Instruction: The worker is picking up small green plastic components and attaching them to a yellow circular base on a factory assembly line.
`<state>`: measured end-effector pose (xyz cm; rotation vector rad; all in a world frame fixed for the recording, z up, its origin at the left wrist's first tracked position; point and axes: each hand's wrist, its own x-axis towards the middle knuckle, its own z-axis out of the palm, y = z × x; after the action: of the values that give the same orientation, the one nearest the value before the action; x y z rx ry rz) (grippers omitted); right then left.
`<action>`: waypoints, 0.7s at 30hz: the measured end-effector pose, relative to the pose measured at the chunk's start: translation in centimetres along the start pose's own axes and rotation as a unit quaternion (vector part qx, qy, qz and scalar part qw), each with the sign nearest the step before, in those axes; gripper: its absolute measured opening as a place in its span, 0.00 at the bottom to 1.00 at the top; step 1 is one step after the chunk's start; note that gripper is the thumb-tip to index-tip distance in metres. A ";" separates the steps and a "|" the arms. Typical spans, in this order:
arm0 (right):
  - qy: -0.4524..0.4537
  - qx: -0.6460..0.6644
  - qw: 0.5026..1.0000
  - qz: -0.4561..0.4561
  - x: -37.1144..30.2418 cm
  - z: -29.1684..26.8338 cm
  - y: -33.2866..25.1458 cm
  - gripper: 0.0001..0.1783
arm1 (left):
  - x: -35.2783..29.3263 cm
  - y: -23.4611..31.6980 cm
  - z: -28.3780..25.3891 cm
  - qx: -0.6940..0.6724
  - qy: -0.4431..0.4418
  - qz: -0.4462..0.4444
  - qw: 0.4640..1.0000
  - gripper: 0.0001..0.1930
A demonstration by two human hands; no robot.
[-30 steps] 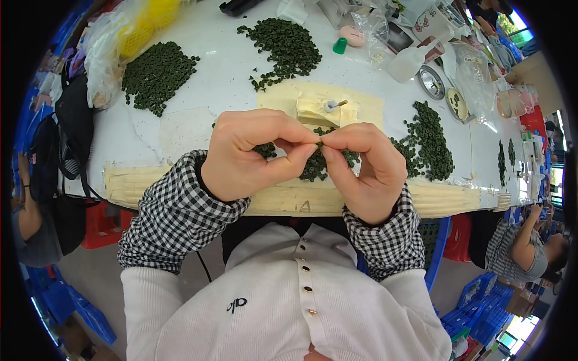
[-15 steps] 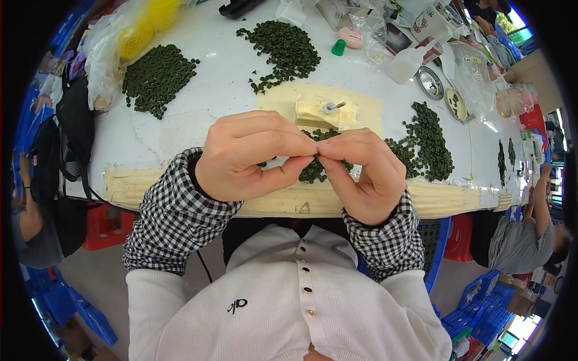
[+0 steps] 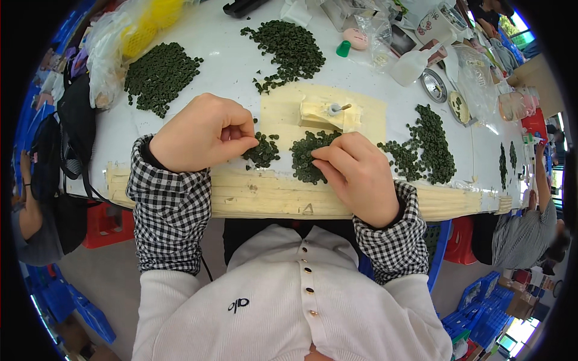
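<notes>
Small dark green round pieces lie in piles on the white table [image 3: 223, 72]. My left hand [image 3: 201, 135] is pinched closed at the left edge of a small pile [image 3: 263, 151]; whatever its fingertips hold is hidden. At the middle pile [image 3: 308, 157], my right hand [image 3: 361, 174] has thumb and forefinger together at its right side, and anything between them is too small to make out. Just beyond that pile stands a block wrapped in cream tape [image 3: 325, 112], with a short thin pin [image 3: 345, 107] sticking out of its top.
Larger piles of the green pieces lie at the far left [image 3: 159, 78], far middle [image 3: 292, 51] and right [image 3: 433, 144]. A green cap [image 3: 343, 49], a white squeeze bottle [image 3: 409, 67] and a round metal tin [image 3: 433, 85] stand back right. Cream tape covers the front edge [image 3: 271, 195].
My hands met fingertip to fingertip above the middle pile and have parted. The left went left and down to the small pile; the right came down to the middle pile.
</notes>
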<state>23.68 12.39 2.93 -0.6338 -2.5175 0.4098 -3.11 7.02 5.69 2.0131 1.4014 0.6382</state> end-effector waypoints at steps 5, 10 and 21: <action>0.007 -0.021 1.000 -0.016 0.0 0.3 0.0 0.08 | 0.5 -0.5 0.7 0.010 0.133 -0.039 0.990 0.04; 0.005 -0.035 0.999 -0.020 0.2 0.2 -0.1 0.09 | 1.7 -2.5 1.5 0.094 0.232 -0.045 0.967 0.06; 0.032 0.008 0.998 -0.046 -0.3 0.0 -0.4 0.11 | 3.2 -3.8 3.2 0.084 0.230 -0.057 0.968 0.05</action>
<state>23.73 11.88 2.96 -0.5156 -2.4686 0.3698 -2.33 10.41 0.89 1.9698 1.8809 1.0092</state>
